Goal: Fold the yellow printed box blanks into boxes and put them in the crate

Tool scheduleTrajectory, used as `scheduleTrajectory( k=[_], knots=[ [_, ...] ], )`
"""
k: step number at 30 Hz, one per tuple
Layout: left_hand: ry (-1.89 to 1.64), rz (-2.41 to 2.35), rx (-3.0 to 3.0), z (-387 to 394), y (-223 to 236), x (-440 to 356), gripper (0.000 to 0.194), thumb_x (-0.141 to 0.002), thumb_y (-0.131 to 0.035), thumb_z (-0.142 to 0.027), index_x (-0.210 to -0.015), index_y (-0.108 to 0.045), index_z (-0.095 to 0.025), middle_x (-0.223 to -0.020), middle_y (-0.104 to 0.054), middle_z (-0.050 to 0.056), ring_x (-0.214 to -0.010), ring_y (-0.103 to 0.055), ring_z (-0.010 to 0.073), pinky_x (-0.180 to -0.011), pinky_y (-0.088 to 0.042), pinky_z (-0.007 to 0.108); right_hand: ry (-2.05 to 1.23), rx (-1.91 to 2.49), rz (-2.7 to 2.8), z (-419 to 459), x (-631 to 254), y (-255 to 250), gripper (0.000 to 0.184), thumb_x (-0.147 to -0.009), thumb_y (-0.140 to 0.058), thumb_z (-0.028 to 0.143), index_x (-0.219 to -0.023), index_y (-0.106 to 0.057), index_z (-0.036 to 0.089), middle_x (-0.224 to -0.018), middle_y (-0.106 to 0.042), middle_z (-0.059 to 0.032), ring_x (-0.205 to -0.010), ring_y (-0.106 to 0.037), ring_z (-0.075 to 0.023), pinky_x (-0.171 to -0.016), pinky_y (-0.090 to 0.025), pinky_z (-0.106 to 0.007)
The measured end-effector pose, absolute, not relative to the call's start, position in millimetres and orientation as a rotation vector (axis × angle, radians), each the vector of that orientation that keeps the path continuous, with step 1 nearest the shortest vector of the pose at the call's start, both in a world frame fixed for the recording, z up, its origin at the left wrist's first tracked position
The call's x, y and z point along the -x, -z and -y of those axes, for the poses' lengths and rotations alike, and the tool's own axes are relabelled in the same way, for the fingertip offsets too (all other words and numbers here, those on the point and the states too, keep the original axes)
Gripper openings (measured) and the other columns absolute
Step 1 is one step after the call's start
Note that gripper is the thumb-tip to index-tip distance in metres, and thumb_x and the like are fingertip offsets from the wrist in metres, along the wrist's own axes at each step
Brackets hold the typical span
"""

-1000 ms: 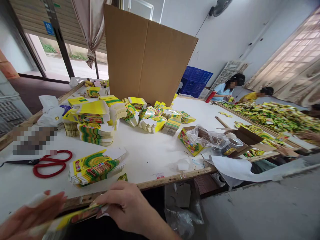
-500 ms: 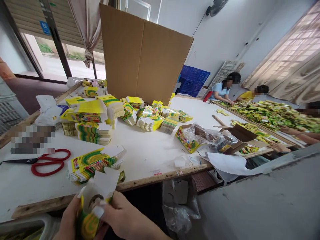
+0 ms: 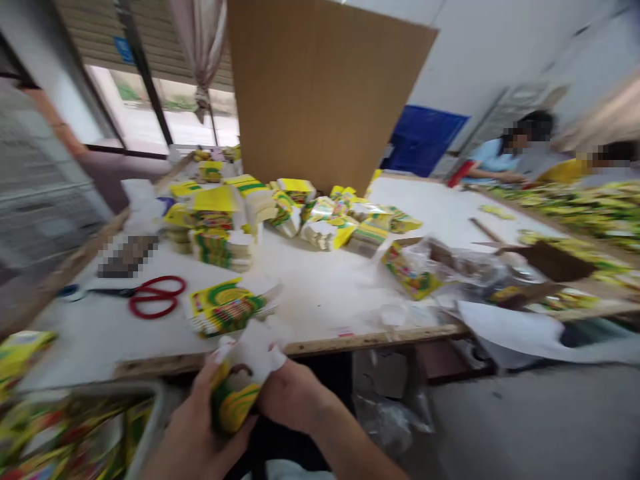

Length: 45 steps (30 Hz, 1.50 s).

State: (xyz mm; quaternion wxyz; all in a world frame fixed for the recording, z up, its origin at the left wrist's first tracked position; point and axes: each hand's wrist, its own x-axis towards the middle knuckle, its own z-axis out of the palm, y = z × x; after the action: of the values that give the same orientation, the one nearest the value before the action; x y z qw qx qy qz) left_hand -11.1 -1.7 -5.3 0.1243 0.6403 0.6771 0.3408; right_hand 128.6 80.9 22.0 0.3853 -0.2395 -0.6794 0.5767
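Observation:
Both my hands grip one small yellow-and-green carton just below the table's near edge. My left hand wraps its lower left side, and my right hand pinches its white top flaps from the right. Just beyond, on the white table, lies a stack of flat carton blanks. The picture is smeared by motion.
Red-handled scissors lie at the left. Heaps of folded cartons sit mid-table before a tall brown cardboard sheet. A bin of cartons is at lower left. Clear plastic wrap lies right. Other people work at a far table.
The flat blank has been opened into a carton and raised between my hands. The view has swung left and down, bringing the bin at lower left into sight.

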Motion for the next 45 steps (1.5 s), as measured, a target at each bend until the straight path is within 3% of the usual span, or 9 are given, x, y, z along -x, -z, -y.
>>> scheduleTrajectory(
  k=[5, 11, 14, 19, 28, 34, 38, 42, 45],
  knots=[
    [-0.927, -1.746, -1.896, -1, -31, -2, 0.074, -0.068, -0.059, -0.012, -0.134, -0.026, -0.024, -0.130, -0.057, 0.012, -0.114, -0.060, 0.0281, -0.092, -0.053, 0.040, -2.161, 0.718, 1.218, -69, -131, -16, 0.059, -0.077, -0.065, 0.064, -0.119, -0.065, 0.023, -0.120, -0.067, -0.0090, -0.113, -0.061, -0.0287, -0.103, -0.043, -0.048],
    [-0.955, -1.668, -1.628, 5, -34, -2, 0.056, -0.066, -0.061, -0.013, -0.117, -0.040, -0.023, -0.116, -0.060, 0.009, -0.100, -0.064, 0.0252, -0.081, -0.055, 0.036, -2.006, 0.809, 1.527, -69, -134, -10, 0.069, -0.084, -0.049, 0.070, -0.136, -0.053, 0.025, -0.143, -0.049, -0.0112, -0.138, -0.035, -0.0307, -0.115, -0.018, -0.053],
    [-0.918, -1.674, -1.565, 5, -31, 4, 0.057, -0.065, -0.061, -0.015, -0.116, -0.038, -0.022, -0.100, -0.063, 0.006, -0.086, -0.066, 0.0245, -0.073, -0.055, 0.036, -1.671, 0.695, 1.875, -63, -134, -11, 0.060, -0.091, -0.050, 0.050, -0.144, -0.041, 0.024, -0.150, -0.039, -0.0112, -0.140, -0.030, -0.0297, -0.113, -0.024, -0.053],
    [-0.980, -1.704, -1.592, 3, -24, 3, 0.065, -0.065, -0.061, -0.016, -0.122, -0.029, -0.018, -0.117, -0.054, 0.015, -0.112, -0.057, 0.0304, -0.092, -0.048, 0.043, -1.147, 0.583, 2.180, -61, -139, -3, 0.055, -0.089, -0.039, 0.008, -0.138, -0.049, 0.030, -0.150, -0.039, -0.0065, -0.132, -0.045, -0.0213, -0.103, -0.046, -0.037],
    [-0.943, -1.830, -1.435, 12, -35, 8, 0.059, -0.065, -0.070, -0.019, -0.115, -0.039, -0.022, -0.106, -0.062, 0.004, -0.094, -0.063, 0.0225, -0.082, -0.050, 0.034, -0.995, 0.507, 2.248, -76, -152, 12, 0.041, -0.088, -0.043, 0.010, -0.119, -0.064, 0.026, -0.139, -0.052, -0.0111, -0.122, -0.056, -0.0255, -0.093, -0.055, -0.038],
    [-0.858, -1.740, -1.533, 8, -33, 16, 0.081, -0.060, -0.077, -0.018, -0.128, -0.033, -0.025, -0.111, -0.065, 0.002, -0.097, -0.064, 0.0225, -0.083, -0.051, 0.033, -1.223, 0.463, 2.413, -91, -157, -17, 0.034, -0.078, -0.047, 0.005, -0.098, -0.066, 0.026, -0.127, -0.056, -0.0085, -0.115, -0.058, -0.0245, -0.093, -0.053, -0.039],
    [-0.841, -1.901, -1.681, 5, -40, 16, 0.066, -0.066, -0.067, -0.012, -0.125, -0.040, -0.022, -0.117, -0.061, 0.007, -0.107, -0.060, 0.0251, -0.092, -0.048, 0.037, -1.278, 0.627, 2.207, -81, -139, -16, 0.030, -0.074, -0.056, 0.008, -0.102, -0.058, 0.021, -0.123, -0.055, -0.0122, -0.113, -0.057, -0.0265, -0.096, -0.048, -0.045],
    [-0.647, -1.999, -1.727, 24, -54, 48, 0.043, -0.070, -0.064, -0.011, -0.110, -0.055, -0.025, -0.112, -0.061, 0.004, -0.102, -0.060, 0.0225, -0.087, -0.051, 0.034, -1.260, 0.681, 2.109, -89, -125, -15, 0.059, -0.074, -0.062, 0.015, -0.130, -0.043, 0.019, -0.128, -0.054, -0.0144, -0.116, -0.056, -0.0270, -0.099, -0.046, -0.046],
    [-0.371, -2.290, -1.708, 49, -56, 93, 0.031, -0.073, -0.067, -0.023, -0.104, -0.063, -0.024, -0.120, -0.061, 0.008, -0.112, -0.058, 0.0300, -0.096, -0.047, 0.047, -0.995, 0.762, 2.090, -126, -121, -21, 0.046, -0.082, -0.058, 0.022, -0.127, -0.048, 0.020, -0.120, -0.061, -0.0116, -0.108, -0.060, -0.0265, -0.093, -0.049, -0.043]
  ],
)
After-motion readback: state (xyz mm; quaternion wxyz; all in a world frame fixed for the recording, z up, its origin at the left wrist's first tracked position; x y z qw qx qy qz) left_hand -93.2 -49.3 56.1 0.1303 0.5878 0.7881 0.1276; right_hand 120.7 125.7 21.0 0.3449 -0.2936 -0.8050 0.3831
